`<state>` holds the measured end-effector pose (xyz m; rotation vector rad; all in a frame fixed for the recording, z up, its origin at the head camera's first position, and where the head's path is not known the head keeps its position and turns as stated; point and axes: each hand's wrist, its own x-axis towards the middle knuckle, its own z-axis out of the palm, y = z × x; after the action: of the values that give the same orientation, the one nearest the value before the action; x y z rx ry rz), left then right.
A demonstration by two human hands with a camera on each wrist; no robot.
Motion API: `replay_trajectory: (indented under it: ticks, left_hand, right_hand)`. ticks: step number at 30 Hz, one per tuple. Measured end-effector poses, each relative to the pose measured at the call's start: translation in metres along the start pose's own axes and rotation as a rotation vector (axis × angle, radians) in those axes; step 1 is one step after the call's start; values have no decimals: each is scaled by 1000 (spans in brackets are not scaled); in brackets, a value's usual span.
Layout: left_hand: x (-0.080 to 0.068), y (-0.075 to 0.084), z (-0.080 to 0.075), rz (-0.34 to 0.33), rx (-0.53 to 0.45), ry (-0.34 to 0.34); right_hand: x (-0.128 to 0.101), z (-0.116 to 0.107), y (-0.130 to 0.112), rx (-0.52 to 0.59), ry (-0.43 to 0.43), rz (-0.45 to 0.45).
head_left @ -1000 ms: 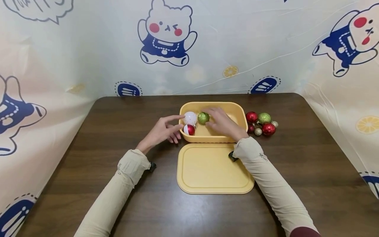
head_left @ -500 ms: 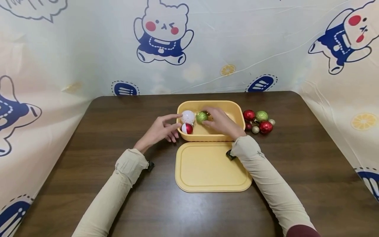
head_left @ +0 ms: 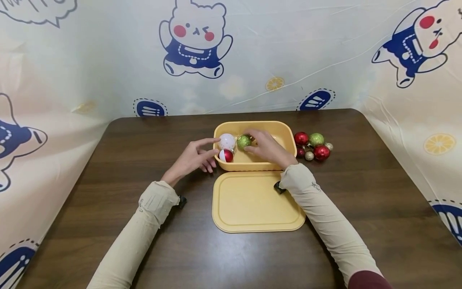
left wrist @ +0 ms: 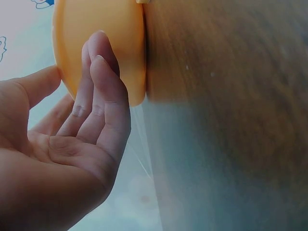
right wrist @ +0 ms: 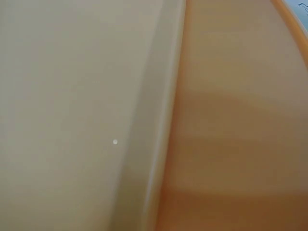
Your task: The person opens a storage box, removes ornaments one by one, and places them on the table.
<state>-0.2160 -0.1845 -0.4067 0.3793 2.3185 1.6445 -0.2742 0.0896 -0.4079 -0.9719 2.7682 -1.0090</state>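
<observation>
A yellow box (head_left: 285, 138) stands open on the brown table, its outer wall (left wrist: 101, 48) filling the top left of the left wrist view. In its left end lie a white ball (head_left: 227, 141), a red-and-white ball (head_left: 226, 155) and a green glitter ball (head_left: 244, 141). My right hand (head_left: 265, 147) reaches into the box, thumb and fingers curled about the green ball. My left hand (head_left: 196, 157) rests outside the box's left wall, fingers (left wrist: 103, 96) straight, index tip at the rim by the white ball. The right wrist view shows only blurred yellow plastic.
The box's yellow lid (head_left: 258, 200) lies flat just in front of the box, under my right forearm. A cluster of red (head_left: 321, 152), green (head_left: 316, 139) and small gold (head_left: 309, 155) ornaments sits right of the box. Cartoon-printed sheeting walls the table's back and sides.
Both hands stay almost where they were; the right hand has closed slightly on the green ball. The head view has drifted a little.
</observation>
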Motion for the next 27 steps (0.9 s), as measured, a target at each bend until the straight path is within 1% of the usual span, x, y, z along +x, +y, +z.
replay_trajectory:
  ticks: [12, 16, 22, 27]
  left_hand:
    - [-3, -2, -5, -4, 28, 5]
    - [-2, -3, -5, 2, 31, 2]
    - [1, -2, -2, 16, 18, -13]
    - [1, -2, 0, 22, 24, -16]
  right_hand:
    - [4, 4, -2, 17, 0, 12]
    - [3, 2, -6, 24, 15, 12]
    - [-1, -5, -17, 32, 44, -32]
    - [-7, -8, -23, 12, 39, -69]
